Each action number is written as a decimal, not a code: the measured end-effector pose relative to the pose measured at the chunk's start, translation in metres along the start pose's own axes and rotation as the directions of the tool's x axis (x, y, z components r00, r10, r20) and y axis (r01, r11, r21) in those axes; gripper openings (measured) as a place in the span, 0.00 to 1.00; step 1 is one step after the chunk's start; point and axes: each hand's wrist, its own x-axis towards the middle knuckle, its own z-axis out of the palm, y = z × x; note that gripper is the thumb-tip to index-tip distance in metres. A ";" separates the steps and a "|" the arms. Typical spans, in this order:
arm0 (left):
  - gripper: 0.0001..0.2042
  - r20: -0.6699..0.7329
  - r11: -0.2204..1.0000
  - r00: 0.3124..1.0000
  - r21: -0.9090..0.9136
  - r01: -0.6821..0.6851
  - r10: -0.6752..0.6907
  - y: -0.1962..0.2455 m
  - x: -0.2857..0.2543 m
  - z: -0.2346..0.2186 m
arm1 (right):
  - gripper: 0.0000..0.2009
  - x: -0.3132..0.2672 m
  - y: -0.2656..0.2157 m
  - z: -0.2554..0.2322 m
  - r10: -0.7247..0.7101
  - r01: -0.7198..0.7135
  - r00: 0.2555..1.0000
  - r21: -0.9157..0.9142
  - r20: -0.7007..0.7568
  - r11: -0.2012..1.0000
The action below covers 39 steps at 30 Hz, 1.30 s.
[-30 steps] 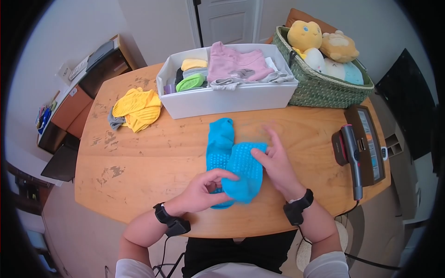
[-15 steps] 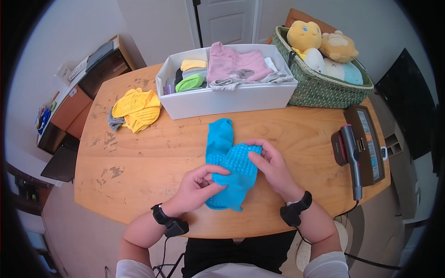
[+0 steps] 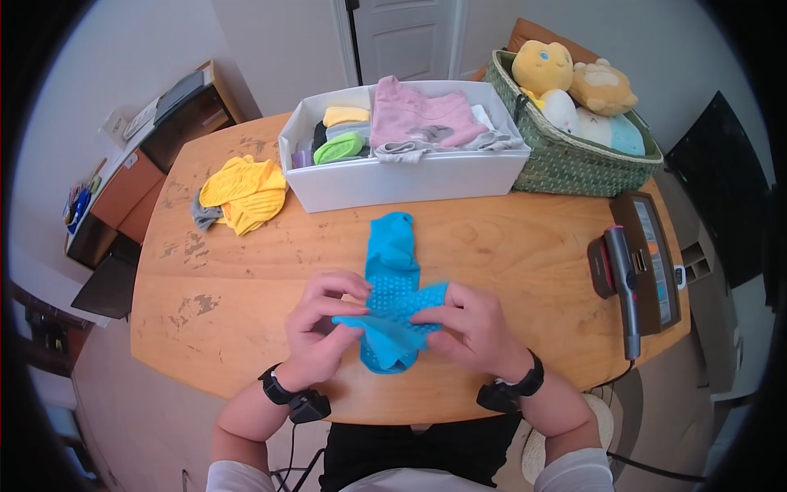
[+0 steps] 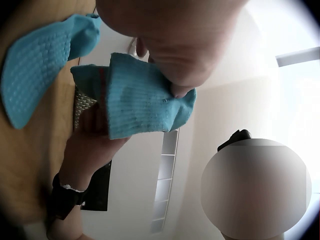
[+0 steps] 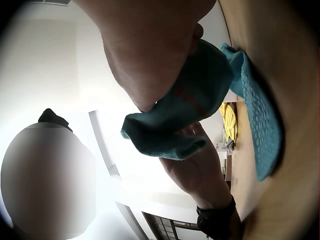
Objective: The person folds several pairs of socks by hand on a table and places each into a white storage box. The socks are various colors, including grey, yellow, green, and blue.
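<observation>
Between my two hands is a blue sock (image 3: 379, 334) with raised dots, raised over a second blue sock (image 3: 392, 246) that lies flat and lengthwise on the wooden table. My left hand (image 3: 318, 324) pinches the held sock at its left edge between thumb and fingers. On the other side, my right hand (image 3: 474, 328) grips it with thumb and curled fingers. The left wrist view shows the ribbed cuff (image 4: 137, 100) spread wide between both hands. Seen from the right wrist, the fabric (image 5: 200, 85) is folded and bears a small red mark.
A white box (image 3: 410, 182) of folded clothes stands at the back, beside a green basket (image 3: 574, 160) of plush toys. Yellow clothing (image 3: 244, 193) and a grey piece lie at the left. A corded handheld appliance (image 3: 623, 287) rests by a brown case (image 3: 656, 262) at the right.
The held sock has turned from its dotted side facing up to being stretched sideways between the hands. My left hand has shifted left, and the right hand has lowered and turned inward.
</observation>
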 end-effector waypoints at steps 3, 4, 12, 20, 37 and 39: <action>0.06 -0.096 0.961 0.964 -0.150 0.233 -0.248 0.003 -0.015 -0.003 | 0.20 0.002 -0.006 -0.004 -0.080 0.081 0.996 -0.013 0.044 0.997; 0.06 -0.097 0.961 0.964 -0.149 0.233 -0.249 0.003 -0.015 -0.002 | 0.22 0.002 -0.007 -0.003 -0.109 0.109 0.993 -0.013 0.047 0.994; 0.08 -0.361 0.773 0.684 -0.299 0.560 -0.634 0.000 0.005 0.014 | 0.14 -0.011 -0.007 0.015 0.179 -0.371 0.875 0.383 0.450 0.846; 0.16 -0.202 0.713 0.686 -0.269 0.648 -0.699 -0.031 0.004 0.002 | 0.14 -0.020 0.001 0.039 0.314 -0.706 0.708 0.613 0.633 0.354; 0.29 -0.017 0.772 0.818 -0.344 0.535 -0.575 -0.021 0.010 0.009 | 0.19 -0.014 0.008 0.034 0.466 -0.610 0.783 0.656 0.412 0.445; 0.27 -0.094 0.874 0.869 -0.068 0.482 -0.486 -0.032 -0.001 0.012 | 0.20 -0.015 0.006 0.033 0.493 -0.588 0.799 0.618 0.345 0.522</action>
